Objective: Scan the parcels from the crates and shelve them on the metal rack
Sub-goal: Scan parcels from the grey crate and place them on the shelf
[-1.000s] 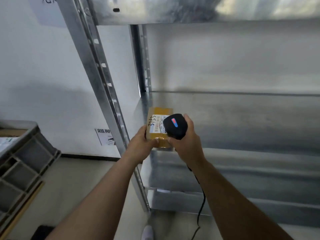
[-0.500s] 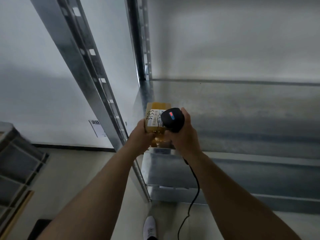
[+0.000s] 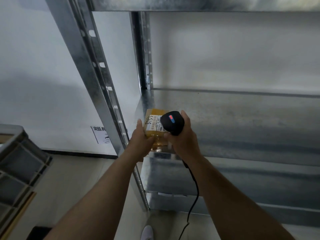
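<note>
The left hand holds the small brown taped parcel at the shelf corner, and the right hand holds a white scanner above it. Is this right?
One error: the head view shows the handheld scanner in the right hand is black, not white. The left hand does hold the small brown taped parcel at the corner of the metal shelf.

One parcel [image 3: 152, 123], one scanner [image 3: 172, 122], one crate [image 3: 20, 163], one rack [image 3: 97, 80].

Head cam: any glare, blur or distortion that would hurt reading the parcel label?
Head view: dim, flat light; soft sheen on the shelf, no hard glare on the parcel label. Head view: wide-angle bend leans the rack upright. Head view: label slightly soft, handwritten digits legible, fine print not; the scanner in the right hand covers its right edge.
</note>
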The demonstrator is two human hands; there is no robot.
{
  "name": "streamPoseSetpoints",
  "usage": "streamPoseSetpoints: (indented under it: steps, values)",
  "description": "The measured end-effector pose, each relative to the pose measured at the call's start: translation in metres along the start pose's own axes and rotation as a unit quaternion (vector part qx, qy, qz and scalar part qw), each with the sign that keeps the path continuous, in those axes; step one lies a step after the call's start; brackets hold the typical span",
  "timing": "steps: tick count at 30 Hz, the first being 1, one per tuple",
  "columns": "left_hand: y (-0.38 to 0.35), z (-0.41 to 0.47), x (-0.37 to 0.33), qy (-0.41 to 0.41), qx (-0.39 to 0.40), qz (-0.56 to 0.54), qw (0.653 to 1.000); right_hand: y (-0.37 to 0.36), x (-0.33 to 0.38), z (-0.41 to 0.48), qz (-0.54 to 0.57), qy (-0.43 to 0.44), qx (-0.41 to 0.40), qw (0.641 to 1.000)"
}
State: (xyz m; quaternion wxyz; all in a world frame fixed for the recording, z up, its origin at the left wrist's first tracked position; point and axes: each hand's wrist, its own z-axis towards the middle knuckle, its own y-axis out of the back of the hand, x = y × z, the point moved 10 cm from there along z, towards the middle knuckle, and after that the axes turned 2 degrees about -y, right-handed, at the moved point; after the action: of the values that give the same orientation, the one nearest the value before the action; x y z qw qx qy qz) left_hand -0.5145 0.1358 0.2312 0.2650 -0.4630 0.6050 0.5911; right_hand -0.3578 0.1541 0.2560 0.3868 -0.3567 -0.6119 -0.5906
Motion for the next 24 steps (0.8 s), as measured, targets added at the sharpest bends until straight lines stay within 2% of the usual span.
streamPoseSetpoints:
  steps: [7, 12, 24]
  values:
    - [0.027, -0.052, -0.022, -0.054, -0.070, 0.025, 0.996, 0.009, 0.022, -0.036, 0.058, 0.034, 0.013, 0.998]
    - [0.050, -0.102, -0.033, -0.096, -0.133, -0.003, 0.986, 0.003, 0.041, -0.072, 0.105, 0.073, 0.042, 0.991]
    - [0.153, -0.182, 0.008, -0.051, -0.304, -0.011, 0.951, -0.078, 0.110, -0.119, 0.138, 0.140, 0.168, 0.966]
